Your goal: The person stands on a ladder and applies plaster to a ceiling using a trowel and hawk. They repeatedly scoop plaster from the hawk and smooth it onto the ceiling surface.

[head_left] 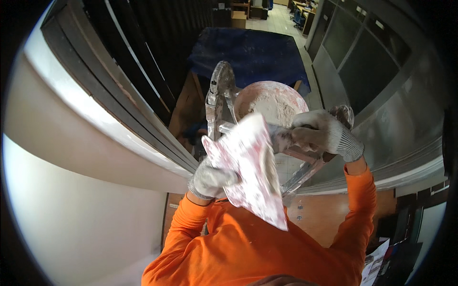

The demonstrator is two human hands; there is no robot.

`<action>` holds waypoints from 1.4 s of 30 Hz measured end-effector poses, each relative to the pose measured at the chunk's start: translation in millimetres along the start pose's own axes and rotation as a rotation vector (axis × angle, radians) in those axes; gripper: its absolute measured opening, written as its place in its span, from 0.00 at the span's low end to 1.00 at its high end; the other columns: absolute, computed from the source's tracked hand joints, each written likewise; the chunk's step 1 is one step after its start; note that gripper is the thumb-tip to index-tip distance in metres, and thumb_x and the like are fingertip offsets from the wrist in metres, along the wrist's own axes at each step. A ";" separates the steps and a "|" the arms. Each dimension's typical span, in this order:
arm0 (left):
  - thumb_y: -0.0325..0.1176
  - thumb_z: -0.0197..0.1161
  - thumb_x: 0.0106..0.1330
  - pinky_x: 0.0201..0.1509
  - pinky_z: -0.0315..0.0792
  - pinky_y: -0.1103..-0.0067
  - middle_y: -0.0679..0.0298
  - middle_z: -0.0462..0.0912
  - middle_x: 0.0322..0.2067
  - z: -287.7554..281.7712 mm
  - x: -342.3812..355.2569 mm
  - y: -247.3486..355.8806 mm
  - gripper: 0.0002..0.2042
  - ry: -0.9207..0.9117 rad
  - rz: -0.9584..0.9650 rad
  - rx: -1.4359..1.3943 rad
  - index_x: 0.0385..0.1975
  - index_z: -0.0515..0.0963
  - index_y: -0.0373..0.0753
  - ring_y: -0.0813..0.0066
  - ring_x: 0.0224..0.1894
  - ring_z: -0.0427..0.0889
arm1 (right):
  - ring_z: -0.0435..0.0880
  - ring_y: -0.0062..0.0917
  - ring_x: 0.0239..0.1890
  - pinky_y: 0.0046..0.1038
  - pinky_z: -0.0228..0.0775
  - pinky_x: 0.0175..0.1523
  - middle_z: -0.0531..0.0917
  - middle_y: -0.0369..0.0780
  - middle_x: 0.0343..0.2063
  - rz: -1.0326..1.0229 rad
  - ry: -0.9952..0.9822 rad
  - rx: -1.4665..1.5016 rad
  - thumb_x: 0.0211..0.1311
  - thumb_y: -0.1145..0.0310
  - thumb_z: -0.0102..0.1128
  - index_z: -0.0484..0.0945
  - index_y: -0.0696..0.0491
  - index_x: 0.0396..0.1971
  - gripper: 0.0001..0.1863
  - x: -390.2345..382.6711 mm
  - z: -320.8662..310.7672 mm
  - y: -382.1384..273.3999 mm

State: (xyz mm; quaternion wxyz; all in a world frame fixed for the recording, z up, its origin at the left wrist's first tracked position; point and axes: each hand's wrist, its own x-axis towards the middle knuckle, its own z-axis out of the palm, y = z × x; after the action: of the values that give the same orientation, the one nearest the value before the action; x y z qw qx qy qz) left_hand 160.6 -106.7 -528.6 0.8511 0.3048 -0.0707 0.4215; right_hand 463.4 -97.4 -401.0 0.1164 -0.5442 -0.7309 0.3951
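My left hand (212,178), in a grey-white knit glove, is closed on a pink plastic board (250,181) smeared with white compound, angled across my front and blurred at its top. My right hand (324,133), gloved the same way, is closed on a putty knife (281,138), its blade partly hidden behind the board's upper part. Just beyond both hands a round pink bucket (293,95) holds pale, lumpy compound (269,107). It is on an aluminium ladder (219,76) splattered with white.
A dark blue cover (245,52) lies beyond the ladder. A pale curved ledge (86,152) runs along my left, with dark slats (157,57) above. A glass partition (362,62) stands right. Desks and chairs (300,16) are far back along a tiled floor.
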 end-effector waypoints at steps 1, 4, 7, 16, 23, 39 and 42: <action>0.17 0.65 0.50 0.68 0.73 0.62 0.53 0.81 0.59 -12.9 -3.3 4.3 0.39 0.057 -0.012 -0.028 0.69 0.66 0.31 0.57 0.62 0.80 | 0.82 0.24 0.27 0.31 0.74 0.37 0.81 0.41 0.24 0.142 0.081 0.046 0.71 0.63 0.60 0.81 0.57 0.37 0.11 -5.7 -0.4 -11.9; 0.23 0.63 0.57 0.67 0.74 0.64 0.57 0.84 0.52 6.0 -2.2 9.4 0.35 0.283 0.130 0.030 0.70 0.65 0.32 0.62 0.57 0.82 | 0.85 0.32 0.29 0.34 0.75 0.39 0.83 0.44 0.26 -0.170 0.431 -0.245 0.71 0.64 0.60 0.81 0.56 0.39 0.10 -8.2 6.8 8.8; 0.26 0.62 0.62 0.64 0.75 0.65 0.64 0.83 0.43 -22.6 -14.5 7.6 0.27 0.267 0.238 0.035 0.64 0.70 0.32 0.69 0.49 0.83 | 0.86 0.39 0.40 0.39 0.77 0.46 0.84 0.46 0.35 -0.114 0.502 -0.542 0.70 0.66 0.59 0.80 0.53 0.45 0.09 -3.6 12.1 -0.6; 0.31 0.61 0.73 0.71 0.71 0.64 0.58 0.85 0.53 -22.2 -22.0 10.6 0.15 0.520 0.443 0.105 0.55 0.79 0.32 0.68 0.60 0.81 | 0.79 0.40 0.53 0.43 0.72 0.58 0.80 0.47 0.46 -0.161 0.408 -0.870 0.63 0.66 0.61 0.78 0.53 0.51 0.17 10.7 24.8 25.0; 0.35 0.58 0.75 0.70 0.71 0.58 0.56 0.81 0.58 71.2 18.0 59.7 0.20 0.332 0.464 0.039 0.63 0.71 0.33 0.60 0.61 0.80 | 0.81 0.39 0.49 0.42 0.74 0.55 0.82 0.44 0.41 -0.176 0.639 -0.815 0.68 0.55 0.63 0.81 0.52 0.49 0.18 0.7 8.3 0.3; 0.36 0.47 0.80 0.75 0.66 0.56 0.45 0.77 0.56 282.3 136.2 169.3 0.21 -0.180 0.874 0.414 0.61 0.66 0.23 0.53 0.63 0.76 | 0.81 0.31 0.36 0.35 0.73 0.42 0.81 0.39 0.33 -0.762 0.909 -0.724 0.63 0.62 0.68 0.82 0.50 0.38 0.09 -13.7 -20.4 -40.4; 0.40 0.36 0.84 0.76 0.63 0.58 0.39 0.74 0.56 319.3 139.3 156.3 0.23 -0.215 1.028 0.609 0.60 0.63 0.21 0.49 0.63 0.75 | 0.80 0.29 0.34 0.34 0.72 0.39 0.80 0.37 0.32 -0.956 1.138 -0.734 0.57 0.64 0.76 0.81 0.49 0.35 0.12 -34.8 -30.8 -101.4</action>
State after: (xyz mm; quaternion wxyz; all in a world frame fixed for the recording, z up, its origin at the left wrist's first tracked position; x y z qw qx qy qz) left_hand 173.6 -125.8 -147.5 0.4010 0.5022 -0.1706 0.7469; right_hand 423.8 -124.0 -300.2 0.4389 -0.2950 -0.7954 -0.2963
